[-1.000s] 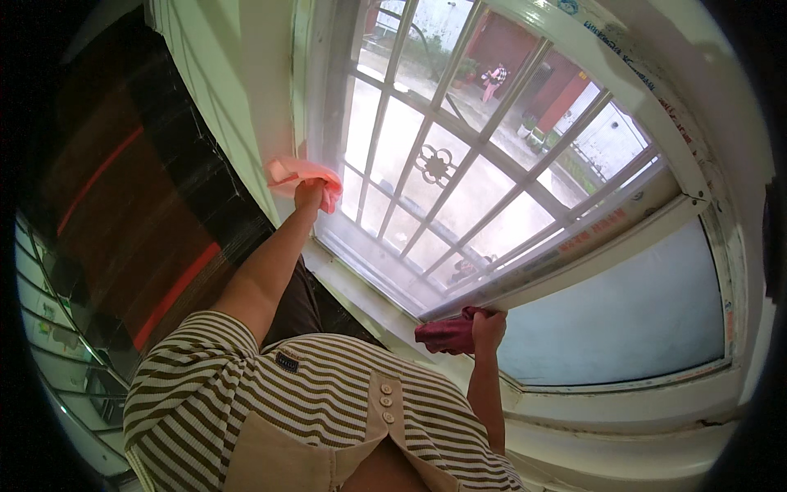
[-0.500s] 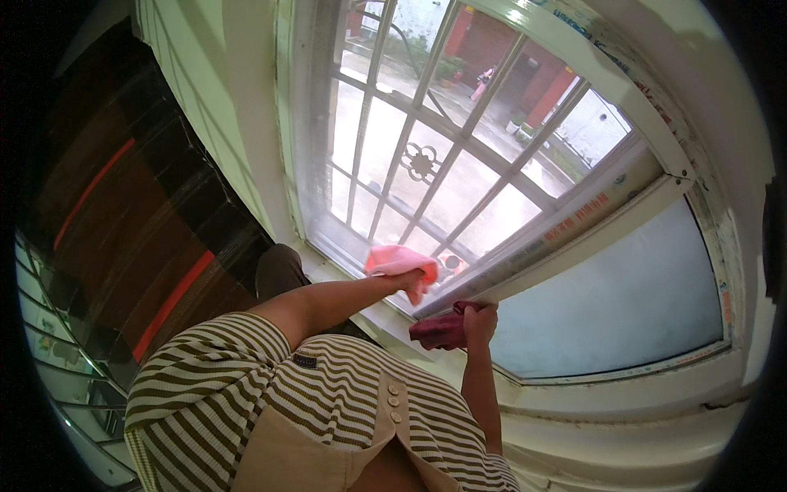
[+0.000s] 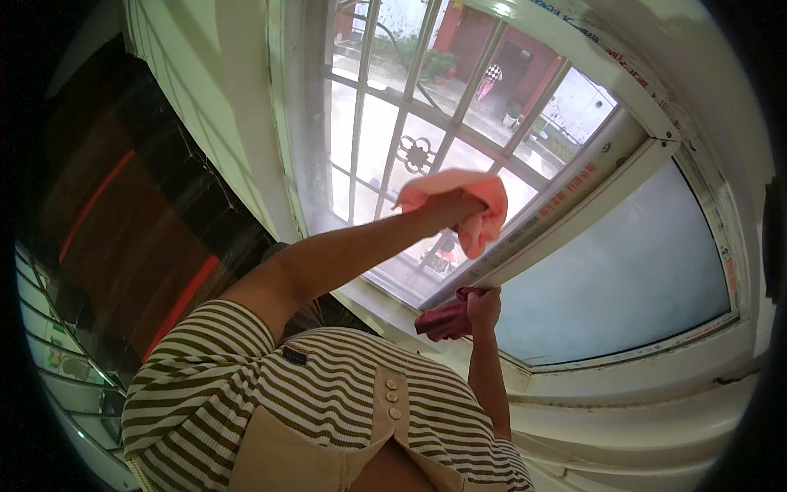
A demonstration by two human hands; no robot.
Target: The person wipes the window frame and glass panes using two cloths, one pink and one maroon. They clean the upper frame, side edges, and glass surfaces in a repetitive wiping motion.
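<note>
Left hand [image 3: 447, 209], gripping the pink cloth [image 3: 479, 209], has swung from the glass's upper left pane down to the sliding window frame [image 3: 566, 205], so wiping moved there; right hand [image 3: 484, 307] stays clamped on a maroon rag [image 3: 443, 320] at the sill [image 3: 385, 299].

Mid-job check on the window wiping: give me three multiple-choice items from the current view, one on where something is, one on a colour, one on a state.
1. Where is the left hand?
A. On the floor
B. Raised at the window pane
C. In a pocket

2. What colour is the cloth in the left hand?
A. Light pink
B. Blue
C. Black

3. What is the right hand doing?
A. Hanging empty
B. Pressed flat on the frosted pane
C. Gripping a dark red cloth

Answers: 1 B, the arm reaches up to the barred glass. 2 A, it is pale pink. 3 C, the fingers close on a maroon bundle by the frame.
</note>
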